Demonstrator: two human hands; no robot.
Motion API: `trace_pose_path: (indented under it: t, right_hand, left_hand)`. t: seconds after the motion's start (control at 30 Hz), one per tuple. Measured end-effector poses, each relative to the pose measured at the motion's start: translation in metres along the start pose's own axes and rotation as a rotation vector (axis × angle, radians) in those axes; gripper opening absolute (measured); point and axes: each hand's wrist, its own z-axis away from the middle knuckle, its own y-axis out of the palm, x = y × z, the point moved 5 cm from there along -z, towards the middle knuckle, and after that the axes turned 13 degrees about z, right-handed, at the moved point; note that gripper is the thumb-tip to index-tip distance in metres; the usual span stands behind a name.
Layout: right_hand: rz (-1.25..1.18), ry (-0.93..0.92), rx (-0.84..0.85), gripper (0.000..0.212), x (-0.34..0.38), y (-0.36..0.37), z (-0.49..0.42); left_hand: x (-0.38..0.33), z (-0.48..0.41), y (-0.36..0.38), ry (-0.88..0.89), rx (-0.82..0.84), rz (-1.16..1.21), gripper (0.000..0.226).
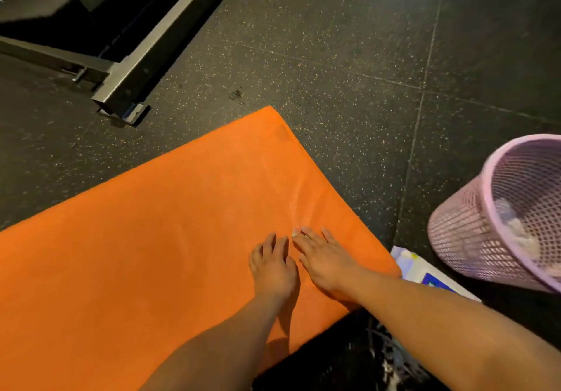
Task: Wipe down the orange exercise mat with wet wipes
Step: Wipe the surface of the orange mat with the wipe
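**Mat wipe – near right-hand corner, wipe barely visible**

The orange mat [151, 239] is laid flat on the dark speckled floor [364, 87], its far corner pointed towards a metal frame [145, 66]. Both hands are set on it close to its right edge.

Right grip [324, 257]: fingers are held straight and pressed flat on the mat. Only a small white scrap of wet wipe [295, 233] is seen at the fingertips – pressed down, not clenched.

Left grip [273, 263]: fingers are loosely bent, tips rested on the mat just beside the right one. Nothing is seen held.

Handling, judged:
- The mat is taken to be soft, light foam. It is likely to creep or ripple under a hard push, so it is best steadied by a flat palm near the stroke.
- A pale damp streak [299, 199] is seen ahead of the fingers, so the surface may be slick there.
- The wipe is thin and limp. It is better pinned under flat fingers than pinched.

Hard to make out:
- Most of the wipe is hidden under the right fingers, so its size and fold cannot be told.
- The mat's near and left ends are cut off by the picture edge.
- The wipes pack [425, 275] is partly covered by the right forearm, and its label is unreadable.
- The pink mesh basket [461, 239] is cropped. Pale crumpled stuff inside is probably used wipes.
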Motion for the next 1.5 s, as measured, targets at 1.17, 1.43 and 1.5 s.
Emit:
trace_pose_path:
  t: [1.17,1.43,1.5]
  right_hand:
    - [-0.408,0.285,-0.142,0.051,0.034,0.030,0.120]
    - [-0.400,0.321,-0.162,0.048,0.004,0.015,0.121]
    - [-0.387,0.393,-0.170,0.048,0.007,0.009,0.123]
  left_hand:
    - [0.003,0.135,0.013,0.125,0.263,-0.272,0.058]
    - [0.004,0.129,0.006,0.138,0.218,-0.188,0.046]
    - [0.004,0.129,0.005,0.131,0.197,-0.132,0.045]
